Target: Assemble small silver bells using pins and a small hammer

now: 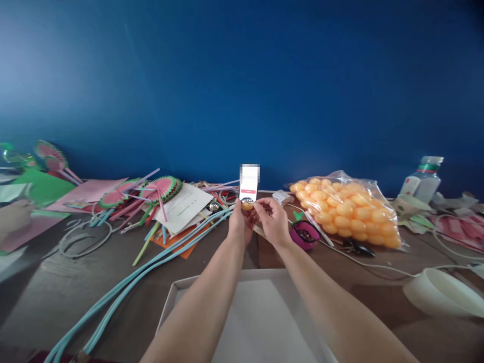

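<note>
Both my arms reach out over the table. My left hand [238, 222] and my right hand [273, 219] meet at a small orange ball [247, 203], pinching it between their fingertips from either side. A white card with a red stripe [249, 184] stands just behind the ball, leaning against the blue wall. A clear bag full of orange balls [350, 207] lies to the right of my right hand. A small magenta cup [304, 235] sits right beside my right wrist.
A white tray [177, 295] lies under my forearms. Long light-blue tubes [151, 264] run from the lower left. Paper fans [161, 187], straws and sheets pile up at left. A white bowl [440, 292], a cable and a plastic bottle [422, 179] are at right.
</note>
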A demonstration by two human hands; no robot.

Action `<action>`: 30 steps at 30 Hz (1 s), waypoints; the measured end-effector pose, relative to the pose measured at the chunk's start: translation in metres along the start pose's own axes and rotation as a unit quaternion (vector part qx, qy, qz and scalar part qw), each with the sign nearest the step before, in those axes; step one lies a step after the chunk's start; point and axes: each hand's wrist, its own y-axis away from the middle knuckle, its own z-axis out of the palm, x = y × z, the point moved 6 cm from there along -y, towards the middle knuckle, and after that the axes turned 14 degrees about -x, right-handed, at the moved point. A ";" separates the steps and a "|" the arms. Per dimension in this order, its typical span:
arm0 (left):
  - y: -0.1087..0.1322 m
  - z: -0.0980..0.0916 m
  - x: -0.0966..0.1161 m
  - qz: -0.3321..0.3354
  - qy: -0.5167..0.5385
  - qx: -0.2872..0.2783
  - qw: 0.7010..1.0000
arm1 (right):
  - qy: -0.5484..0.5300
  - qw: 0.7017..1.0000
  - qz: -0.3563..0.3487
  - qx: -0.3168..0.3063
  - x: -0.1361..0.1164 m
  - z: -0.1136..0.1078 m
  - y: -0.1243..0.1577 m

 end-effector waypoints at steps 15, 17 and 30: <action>0.000 0.003 -0.004 -0.021 -0.023 -0.032 0.999 | -0.158 0.986 0.045 -0.003 0.009 0.004 -0.002; -0.002 0.003 -0.004 -0.018 -0.012 -0.048 0.999 | -0.168 0.985 0.038 0.004 0.010 0.003 -0.003; -0.001 0.005 -0.003 -0.014 0.019 -0.059 0.998 | -0.255 0.966 0.045 -0.016 0.018 0.008 -0.006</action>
